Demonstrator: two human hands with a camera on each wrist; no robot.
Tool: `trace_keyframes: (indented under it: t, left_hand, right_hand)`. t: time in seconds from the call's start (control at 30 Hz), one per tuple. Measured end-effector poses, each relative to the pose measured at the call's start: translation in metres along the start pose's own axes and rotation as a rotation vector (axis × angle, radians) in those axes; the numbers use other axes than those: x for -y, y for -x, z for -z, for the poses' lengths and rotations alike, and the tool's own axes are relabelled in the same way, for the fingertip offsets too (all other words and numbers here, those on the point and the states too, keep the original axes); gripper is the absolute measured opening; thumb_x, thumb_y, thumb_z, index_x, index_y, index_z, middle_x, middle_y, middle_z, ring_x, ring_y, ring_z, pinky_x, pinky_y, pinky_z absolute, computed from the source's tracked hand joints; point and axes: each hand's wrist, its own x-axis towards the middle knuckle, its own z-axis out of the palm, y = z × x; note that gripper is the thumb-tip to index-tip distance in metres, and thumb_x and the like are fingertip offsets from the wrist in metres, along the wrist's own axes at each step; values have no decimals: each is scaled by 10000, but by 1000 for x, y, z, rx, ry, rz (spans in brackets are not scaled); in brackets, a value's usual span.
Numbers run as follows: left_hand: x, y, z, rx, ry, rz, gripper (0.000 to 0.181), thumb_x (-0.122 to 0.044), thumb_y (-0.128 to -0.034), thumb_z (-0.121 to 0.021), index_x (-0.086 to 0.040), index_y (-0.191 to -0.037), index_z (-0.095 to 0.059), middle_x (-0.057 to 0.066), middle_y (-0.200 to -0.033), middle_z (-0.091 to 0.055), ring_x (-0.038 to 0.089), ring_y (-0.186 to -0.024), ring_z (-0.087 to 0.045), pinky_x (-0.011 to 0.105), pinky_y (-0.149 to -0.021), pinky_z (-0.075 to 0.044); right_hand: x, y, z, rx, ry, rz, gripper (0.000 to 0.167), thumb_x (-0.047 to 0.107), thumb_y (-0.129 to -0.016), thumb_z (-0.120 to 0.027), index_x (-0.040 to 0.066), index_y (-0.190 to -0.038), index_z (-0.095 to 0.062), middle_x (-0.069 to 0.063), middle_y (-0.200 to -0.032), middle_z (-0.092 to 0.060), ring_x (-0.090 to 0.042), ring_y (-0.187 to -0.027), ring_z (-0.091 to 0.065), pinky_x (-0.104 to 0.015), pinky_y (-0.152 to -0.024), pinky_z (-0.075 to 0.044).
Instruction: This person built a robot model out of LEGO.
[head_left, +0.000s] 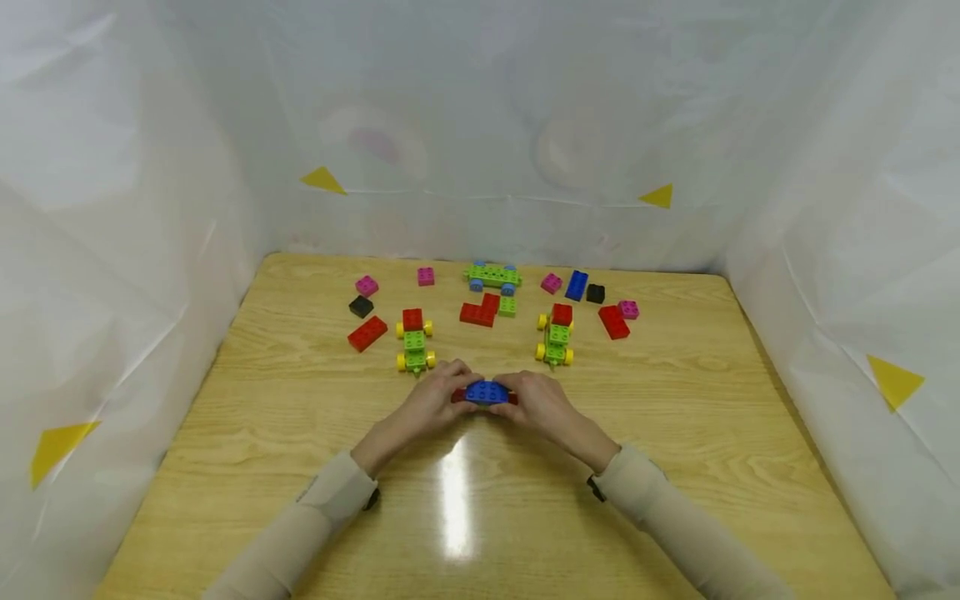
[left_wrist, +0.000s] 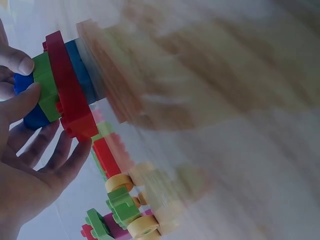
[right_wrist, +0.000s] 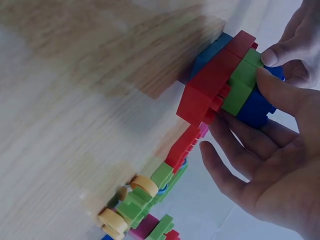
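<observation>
Near the middle of the table, both hands grip one stack of toy building bricks from its two ends. On top is a blue brick (head_left: 487, 392). Below it come a green layer (left_wrist: 46, 89) and a longer red layer (right_wrist: 212, 82), with a blue brick (left_wrist: 80, 70) at the bottom. My left hand (head_left: 441, 392) pinches the upper bricks at the left end, thumb on the near side. At the right end my right hand (head_left: 540, 402) holds them the same way. Fingers hide part of the far side.
Beyond the hands stand two yellow-wheeled toy cars, a left car (head_left: 414, 340) and a right car (head_left: 557, 336). A green blue-wheeled base (head_left: 492, 276) sits at the back. Loose bricks lie around, including a red brick (head_left: 367, 334) and a blue brick (head_left: 577, 285). White sheeting (head_left: 480, 225) encloses the table.
</observation>
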Motion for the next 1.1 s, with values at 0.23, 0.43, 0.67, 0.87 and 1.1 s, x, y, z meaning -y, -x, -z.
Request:
trace_keyframes:
  t: [0.23, 0.43, 0.67, 0.87, 1.1]
  left_hand:
    - [-1, 0, -1, -1, -9, -16, 395, -189, -877, -719, -66, -1241, -629, 46, -1131, -577, 210, -1020, -498, 377, -880, -451]
    - [-2, 2, 1, 19, -39, -31, 398, -231, -899, -691, -54, -1247, -615, 56, -1160, -578, 219, -1053, -496, 375, -897, -457]
    - [2, -1, 4, 40, -28, -9, 368, -217, -886, -706, -67, -1212, -624, 50, -1127, -574, 211, -1023, -500, 367, -869, -461]
    - [3, -2, 3, 59, -24, -7, 365, -228, -890, -702, -70, -1209, -621, 53, -1147, -578, 212, -1031, -508, 368, -868, -462]
    - [4, -2, 3, 78, -26, -7, 377, -230, -901, -691, -60, -1228, -610, 57, -1159, -572, 212, -1049, -506, 367, -893, -456]
  right_hand:
    - [2, 2, 1, -38, 57, 21, 291, 291, -842, -757, 110, -1059, -686, -4, -944, -702, -123, -753, -585, -279, -632, -480]
    - [2, 3, -1, -21, 35, 9, 353, 298, -856, -742, 93, -1136, -676, -43, -1059, -703, -175, -889, -646, -336, -733, -532]
    - [0, -1, 0, 36, -48, -50, 411, 318, -864, -729, 87, -1194, -649, -52, -1100, -684, -169, -908, -624, -340, -780, -523]
    - [-5, 0, -2, 63, -110, -69, 410, 335, -873, -716, 101, -1198, -630, -40, -1094, -669, -146, -892, -600, -333, -780, -516]
    - [-9, 5, 12, 46, -171, -38, 493, 392, -921, -636, 77, -1298, -588, -82, -1262, -613, -261, -1133, -578, -451, -927, -477]
